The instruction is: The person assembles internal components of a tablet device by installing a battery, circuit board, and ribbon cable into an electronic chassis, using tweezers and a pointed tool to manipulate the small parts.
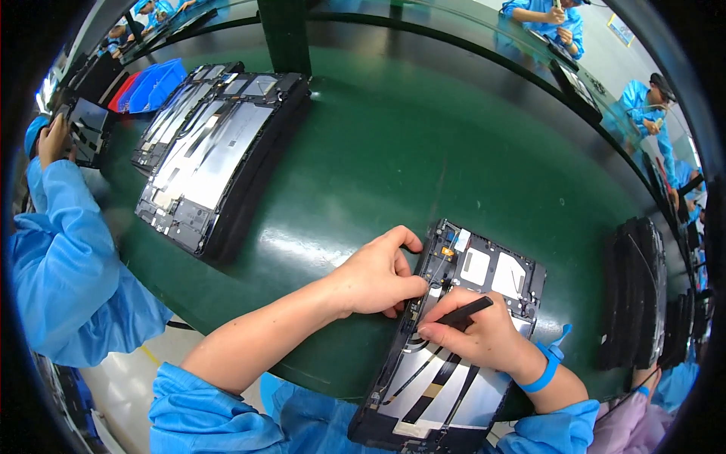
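An opened tablet-like device lies aslant on the table in front of me, showing silver plates, black ribbon cables and small circuit parts. My left hand grips its left edge near the far end, with thumb and forefinger at the rim and the other fingers curled below. Between the fingers of my right hand is a slim black pen-like tool, slanting down toward the device's left inner side. The tool's tip is hidden by my fingers, so its exact kind is unclear. A blue strap circles my right wrist.
Stacks of similar opened devices stand at the far left of the green table, near blue and red bins. More dark stacks are at the right. A co-worker's blue sleeve is close on the left; others work beyond the rail.
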### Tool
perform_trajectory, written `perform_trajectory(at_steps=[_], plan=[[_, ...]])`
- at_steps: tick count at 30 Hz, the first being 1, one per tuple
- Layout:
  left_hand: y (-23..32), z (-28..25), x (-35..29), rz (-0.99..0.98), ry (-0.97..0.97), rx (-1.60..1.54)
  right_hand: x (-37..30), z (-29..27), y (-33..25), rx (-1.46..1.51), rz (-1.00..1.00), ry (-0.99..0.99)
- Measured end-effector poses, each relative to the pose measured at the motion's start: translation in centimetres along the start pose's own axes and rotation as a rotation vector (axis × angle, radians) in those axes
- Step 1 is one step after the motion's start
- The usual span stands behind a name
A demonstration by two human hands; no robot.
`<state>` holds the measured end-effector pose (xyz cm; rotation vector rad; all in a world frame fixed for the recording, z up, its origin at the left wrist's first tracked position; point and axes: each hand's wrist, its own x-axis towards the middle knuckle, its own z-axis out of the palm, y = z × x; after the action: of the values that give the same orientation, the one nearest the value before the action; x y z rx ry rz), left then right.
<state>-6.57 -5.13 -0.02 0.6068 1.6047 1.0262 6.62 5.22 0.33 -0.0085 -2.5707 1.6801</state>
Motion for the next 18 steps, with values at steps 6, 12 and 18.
perform_trajectory(at_steps=[6,12,18], plan=[[0.0,-0.2,0.0,0.034,0.003,-0.017,-0.2,0.7,0.5,0.134,0.086,0.175],[-0.2,-0.1,0.1,0.084,-0.001,-0.03,0.3,0.9,0.4,0.239,0.172,0.39],[-0.5,-0.1,0.1,0.053,-0.015,-0.019,0.8,-1.5,0.5,0.574,0.21,0.335]])
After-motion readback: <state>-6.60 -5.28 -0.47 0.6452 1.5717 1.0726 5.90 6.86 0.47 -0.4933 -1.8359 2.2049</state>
